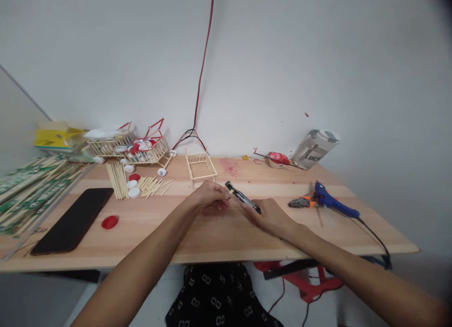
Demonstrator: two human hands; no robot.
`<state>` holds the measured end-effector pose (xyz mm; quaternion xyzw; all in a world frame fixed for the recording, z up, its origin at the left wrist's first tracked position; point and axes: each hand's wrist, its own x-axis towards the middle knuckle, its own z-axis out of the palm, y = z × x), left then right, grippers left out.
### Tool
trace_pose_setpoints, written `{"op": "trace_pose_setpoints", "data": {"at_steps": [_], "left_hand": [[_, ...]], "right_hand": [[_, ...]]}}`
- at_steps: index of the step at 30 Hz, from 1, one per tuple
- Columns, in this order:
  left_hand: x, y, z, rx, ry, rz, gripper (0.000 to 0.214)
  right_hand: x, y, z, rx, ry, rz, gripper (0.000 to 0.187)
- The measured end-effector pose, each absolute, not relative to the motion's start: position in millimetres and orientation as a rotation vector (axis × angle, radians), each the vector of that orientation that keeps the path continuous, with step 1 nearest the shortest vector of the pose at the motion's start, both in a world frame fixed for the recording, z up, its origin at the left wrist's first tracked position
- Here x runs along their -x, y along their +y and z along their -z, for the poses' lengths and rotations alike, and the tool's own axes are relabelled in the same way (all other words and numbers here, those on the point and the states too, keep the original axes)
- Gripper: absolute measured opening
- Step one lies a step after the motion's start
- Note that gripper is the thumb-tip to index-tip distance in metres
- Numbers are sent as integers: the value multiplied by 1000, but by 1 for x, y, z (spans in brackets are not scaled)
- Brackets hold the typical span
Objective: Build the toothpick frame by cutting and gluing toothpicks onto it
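Near the middle of the table, my left hand (213,195) is closed in a pinch. A short pale wooden stick (231,191) shows just beyond its fingertips, against the tool. My right hand (270,216) is wrapped round a slim black and silver hand tool (247,201), its far end pointing up and left towards my left fingers. Whether the tool is a cutter or something else I cannot make out. Just behind my left hand stands an open frame of glued wooden sticks (201,169), with short uprights along its back side.
Stick carts with bottle-cap wheels (150,150), cut sticks (150,186), loose caps (109,222) and a black phone (74,218) lie left. Rightward are pliers (301,202), a blue glue gun (335,200), a red-stained cup (278,159) and a tilted container (314,149). Packaged sticks (31,190) cover the far left.
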<state>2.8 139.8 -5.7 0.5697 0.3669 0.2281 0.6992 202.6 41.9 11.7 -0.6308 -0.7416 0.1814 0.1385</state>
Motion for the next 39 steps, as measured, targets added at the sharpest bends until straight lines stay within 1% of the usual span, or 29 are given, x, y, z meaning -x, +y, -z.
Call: {"op": "trace_pose_setpoints", "data": {"at_steps": [5,12,19,30,39], "left_hand": [[-2,142,5,-1302,808,-525,31],[-4,138,9,-1289,816,-546,28],[-5,134,9,-1254,852,-537,22],[-4,135,11,-1262,835,-536,32],[-2,135,8,-1269,844,-506,31]], "right_hand": [[-207,44,-14,1890,-2159,-446,61],[-208,45,-4,1797,-2176,-499,64],[-205,45,-7,1879,-2199,-553,65],[-204,45,-9,1871,-2223,-506,66],[-209,49,-5,1845,-2208,-529,69]]}}
